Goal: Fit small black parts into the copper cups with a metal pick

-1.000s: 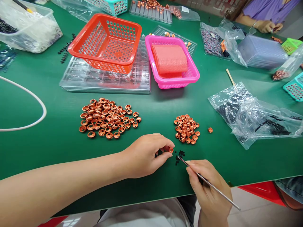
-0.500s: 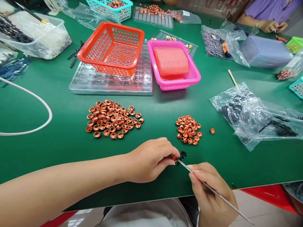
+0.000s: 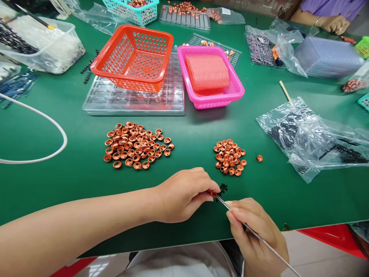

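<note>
My left hand (image 3: 184, 194) pinches one small copper ring (image 3: 213, 193) between thumb and fingertips, low over the green table (image 3: 72, 181). My right hand (image 3: 255, 231) grips a thin metal rod (image 3: 259, 237) like a pen, and its tip touches that ring. A few tiny black parts (image 3: 223, 188) lie just beyond the ring. A large pile of copper rings (image 3: 135, 145) lies to the left. A smaller pile of rings (image 3: 229, 157) lies just past my hands, with a single ring (image 3: 260, 158) to its right.
An orange basket (image 3: 133, 57) sits on clear plastic trays (image 3: 132, 98). Beside it is a pink basket (image 3: 211, 75) with a pink pad. Clear bags of black parts (image 3: 311, 138) lie at right, a white cable (image 3: 43, 119) at left. Another person's hands (image 3: 334, 24) work at the far right.
My left hand lifted the ring slightly and moved right. The rod tip came to meet the ring. The camera shifted a little; the piles stayed put.
</note>
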`<act>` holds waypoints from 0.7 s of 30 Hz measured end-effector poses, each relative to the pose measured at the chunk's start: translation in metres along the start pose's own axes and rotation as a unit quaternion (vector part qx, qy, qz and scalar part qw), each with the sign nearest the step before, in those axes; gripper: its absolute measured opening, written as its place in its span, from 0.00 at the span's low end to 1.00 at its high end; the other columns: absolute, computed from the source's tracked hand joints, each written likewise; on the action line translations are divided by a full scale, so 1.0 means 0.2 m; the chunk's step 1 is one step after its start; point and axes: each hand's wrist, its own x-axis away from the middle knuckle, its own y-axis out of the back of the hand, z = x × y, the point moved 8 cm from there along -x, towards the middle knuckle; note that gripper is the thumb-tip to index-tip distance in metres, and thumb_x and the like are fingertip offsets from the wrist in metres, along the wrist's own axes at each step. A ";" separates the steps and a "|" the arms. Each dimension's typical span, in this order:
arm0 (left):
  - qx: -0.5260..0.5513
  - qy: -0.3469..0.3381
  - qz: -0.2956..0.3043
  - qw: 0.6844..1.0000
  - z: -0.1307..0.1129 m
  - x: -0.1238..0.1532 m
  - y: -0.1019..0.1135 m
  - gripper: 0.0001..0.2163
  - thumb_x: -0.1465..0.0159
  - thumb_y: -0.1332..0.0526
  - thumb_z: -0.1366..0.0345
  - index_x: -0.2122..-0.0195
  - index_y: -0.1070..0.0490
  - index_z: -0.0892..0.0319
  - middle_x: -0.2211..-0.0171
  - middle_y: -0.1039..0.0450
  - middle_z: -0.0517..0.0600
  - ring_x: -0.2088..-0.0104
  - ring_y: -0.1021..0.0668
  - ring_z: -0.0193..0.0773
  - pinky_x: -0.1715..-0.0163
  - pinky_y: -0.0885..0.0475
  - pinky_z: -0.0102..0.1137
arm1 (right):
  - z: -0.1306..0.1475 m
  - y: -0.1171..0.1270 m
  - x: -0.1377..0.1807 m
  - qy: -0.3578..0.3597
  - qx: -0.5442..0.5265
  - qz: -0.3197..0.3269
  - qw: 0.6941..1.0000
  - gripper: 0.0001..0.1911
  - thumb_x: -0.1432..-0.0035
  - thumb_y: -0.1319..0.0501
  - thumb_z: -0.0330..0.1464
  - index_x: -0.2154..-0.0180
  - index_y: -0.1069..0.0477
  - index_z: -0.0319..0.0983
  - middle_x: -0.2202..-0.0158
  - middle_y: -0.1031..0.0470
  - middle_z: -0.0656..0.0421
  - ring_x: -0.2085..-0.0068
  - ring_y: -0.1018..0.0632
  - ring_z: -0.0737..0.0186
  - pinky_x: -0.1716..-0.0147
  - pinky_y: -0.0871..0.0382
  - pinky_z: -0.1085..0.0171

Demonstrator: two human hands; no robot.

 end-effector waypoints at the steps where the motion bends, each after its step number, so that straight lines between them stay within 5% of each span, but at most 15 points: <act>1: 0.000 -0.001 0.001 1.000 0.00 0.00 0.00 0.08 0.34 0.47 0.73 0.56 0.31 0.61 0.65 0.25 0.53 0.65 0.28 0.39 0.63 0.32 0.33 | 0.00 0.00 0.00 0.004 0.003 0.002 1.000 0.20 0.46 0.39 0.17 0.54 0.30 0.41 0.61 0.23 0.56 0.63 0.22 0.60 0.66 0.24 0.59; 21: -0.003 0.005 0.002 1.000 0.00 0.00 0.00 0.08 0.35 0.46 0.73 0.57 0.31 0.61 0.65 0.25 0.52 0.65 0.28 0.38 0.64 0.32 0.32 | 0.05 -0.01 0.00 0.060 0.051 0.042 0.996 0.21 0.46 0.38 0.17 0.52 0.31 0.39 0.58 0.24 0.54 0.61 0.23 0.61 0.66 0.24 0.59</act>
